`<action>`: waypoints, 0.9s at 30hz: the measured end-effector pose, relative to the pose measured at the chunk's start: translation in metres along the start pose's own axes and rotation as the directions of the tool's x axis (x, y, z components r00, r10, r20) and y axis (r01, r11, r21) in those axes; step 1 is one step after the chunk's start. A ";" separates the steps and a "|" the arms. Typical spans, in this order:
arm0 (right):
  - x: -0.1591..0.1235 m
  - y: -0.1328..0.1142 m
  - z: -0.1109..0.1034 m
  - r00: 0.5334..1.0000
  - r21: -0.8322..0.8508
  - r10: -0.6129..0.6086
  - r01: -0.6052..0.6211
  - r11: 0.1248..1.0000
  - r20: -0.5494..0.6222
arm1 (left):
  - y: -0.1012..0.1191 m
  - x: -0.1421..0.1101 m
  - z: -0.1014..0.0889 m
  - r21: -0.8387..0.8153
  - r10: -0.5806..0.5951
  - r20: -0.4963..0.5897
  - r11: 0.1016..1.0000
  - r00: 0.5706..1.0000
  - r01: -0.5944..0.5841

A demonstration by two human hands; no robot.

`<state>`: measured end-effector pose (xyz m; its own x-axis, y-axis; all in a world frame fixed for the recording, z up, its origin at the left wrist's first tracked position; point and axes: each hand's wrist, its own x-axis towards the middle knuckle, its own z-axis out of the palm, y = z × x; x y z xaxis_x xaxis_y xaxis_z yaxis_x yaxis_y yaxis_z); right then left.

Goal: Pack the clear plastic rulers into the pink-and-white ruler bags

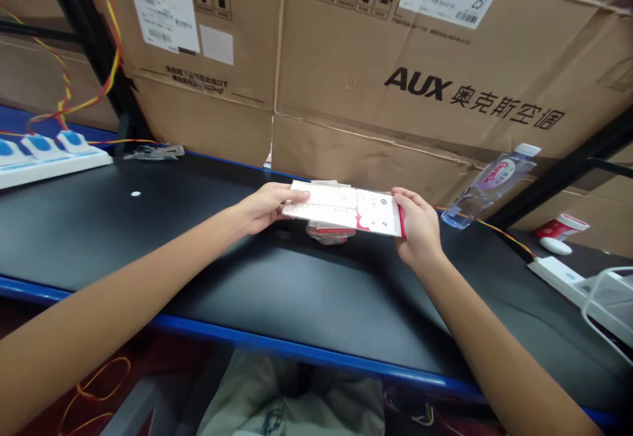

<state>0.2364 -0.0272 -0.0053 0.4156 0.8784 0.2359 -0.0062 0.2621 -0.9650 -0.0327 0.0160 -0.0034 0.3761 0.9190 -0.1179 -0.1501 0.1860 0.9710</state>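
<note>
A flat white printed card point(346, 208) with red markings is held level above the black worktop point(148, 238), close to the cardboard boxes. My left hand point(264, 206) pinches its left end, thumb on top. My right hand point(420, 228) grips its right end, fingers curled round the edge. Under the card lies a small pile of similar clear-wrapped packets point(329, 231) on the worktop.
Large cardboard boxes point(395, 60) wall off the back. A plastic water bottle point(487, 185) leans at the right. White power strips sit at far left point(49, 155) and right point(558, 271), with a white cable and small white object nearby. Blue table edge point(297, 353) runs in front.
</note>
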 end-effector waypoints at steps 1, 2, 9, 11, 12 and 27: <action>-0.001 0.000 0.001 0.999 0.008 0.026 -0.026 1.000 0.021 | -0.001 0.000 0.001 -0.001 -0.008 0.008 1.000 1.000 0.008; -0.002 -0.001 0.002 0.998 0.023 0.048 -0.049 0.999 0.049 | -0.001 0.000 0.001 -0.008 -0.013 0.011 1.000 1.000 0.013; -0.016 -0.010 0.008 0.928 -0.032 0.194 -0.195 0.980 0.319 | 0.001 0.004 -0.003 -0.084 0.045 -0.233 0.994 0.971 -0.066; -0.021 -0.009 0.010 0.868 -0.112 0.264 -0.239 0.965 0.420 | 0.000 0.006 -0.004 -0.103 0.066 -0.288 0.990 0.955 -0.100; -0.023 -0.008 0.010 0.834 -0.142 0.300 -0.264 0.954 0.463 | -0.001 0.007 -0.005 -0.107 0.080 -0.303 0.987 0.950 -0.117; -0.018 0.010 0.010 0.877 -0.038 0.268 -0.276 0.960 0.399 | -0.011 -0.009 0.016 0.283 0.033 0.217 0.954 0.976 -0.095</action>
<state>0.2195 -0.0362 -0.0176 0.0003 1.0000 -0.0064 -0.0859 -0.0064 -0.9963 -0.0198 0.0000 -0.0093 0.5604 0.8273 -0.0381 0.0800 -0.0083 0.9968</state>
